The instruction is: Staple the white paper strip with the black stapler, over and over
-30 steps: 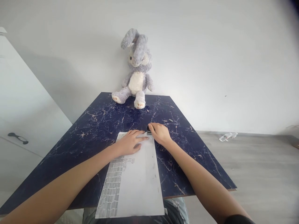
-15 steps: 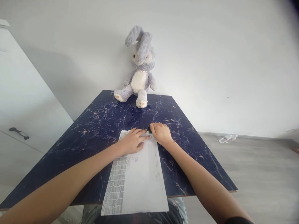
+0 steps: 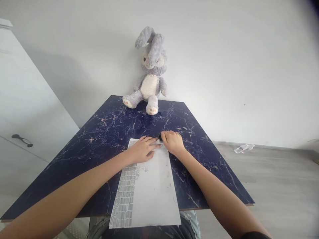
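A long white sheet of paper (image 3: 156, 196), with a printed grey pattern and small text down its left side, lies on the table and juts past the front edge. My left hand (image 3: 143, 150) rests on its upper part, fingers spread toward the right. At the paper's top right corner, my right hand (image 3: 172, 142) is closed around a small black object (image 3: 160, 136). Most of that object is hidden by the fingers, so its kind is unclear. The left fingertips come close to it; whether they touch I cannot tell.
The dark blue marbled table (image 3: 99, 132) carries a grey plush rabbit (image 3: 149, 86) at the back, against the wall. A tiny greyish piece (image 3: 184, 128) lies behind my right hand. A white cabinet (image 3: 27, 99) stands left; a clear plastic item (image 3: 244, 148) lies on the floor at right.
The whole view has shifted very slightly. Both hands, the paper and the black object keep practically the same places relative to each other.
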Demonstrator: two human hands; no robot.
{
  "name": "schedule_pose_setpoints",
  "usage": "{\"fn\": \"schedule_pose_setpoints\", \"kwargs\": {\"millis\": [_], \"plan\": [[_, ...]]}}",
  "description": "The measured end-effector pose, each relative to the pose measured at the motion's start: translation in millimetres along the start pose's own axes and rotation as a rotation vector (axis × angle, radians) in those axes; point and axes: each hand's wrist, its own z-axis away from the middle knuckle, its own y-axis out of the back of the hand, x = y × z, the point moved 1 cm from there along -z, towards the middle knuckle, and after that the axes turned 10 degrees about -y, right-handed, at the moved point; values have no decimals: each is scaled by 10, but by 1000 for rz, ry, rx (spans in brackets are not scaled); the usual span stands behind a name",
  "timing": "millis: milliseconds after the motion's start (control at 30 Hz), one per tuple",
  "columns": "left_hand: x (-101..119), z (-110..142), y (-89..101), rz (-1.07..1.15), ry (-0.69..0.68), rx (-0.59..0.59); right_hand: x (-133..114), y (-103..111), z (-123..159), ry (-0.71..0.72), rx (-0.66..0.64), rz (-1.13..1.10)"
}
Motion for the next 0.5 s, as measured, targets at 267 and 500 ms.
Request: {"fn": "schedule_pose_setpoints", "kwargs": {"millis": [267,500], "plan": [[-28,7,-10,12,-10,6,-7,-2,0,8,15,2],[-17,0,-7,-3,-7,3,-91,-26,61,52,9,102]]}}
